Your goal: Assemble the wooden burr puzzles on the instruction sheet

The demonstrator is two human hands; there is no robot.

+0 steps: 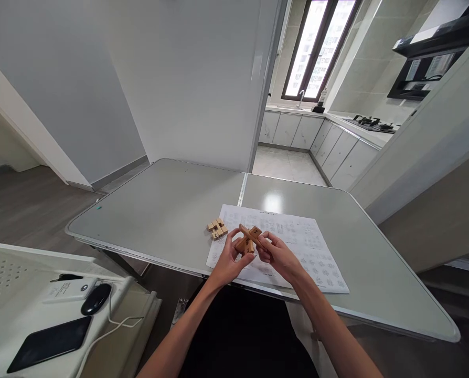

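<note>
Above the near part of a printed paper sheet [297,252], both hands hold wooden puzzle pieces [249,240] that cross one another, with dark numbers on some faces. My left hand [233,258] is closed round the left and lower side of these pieces, thumb in front. From the right, my right hand [274,252] pinches the piece marked with what looks like a 2. Other light wooden puzzle pieces [217,229] lie together on the table at the sheet's left edge. Fingers partly hide how the held pieces fit together.
The grey folding table [179,205] has a seam down its middle. At the lower left, a white cart [30,283] carries a black tablet or phone [50,344], a black mouse [96,299], a white box [70,290] and a cable. Beyond the doorway stand kitchen cabinets [289,129].
</note>
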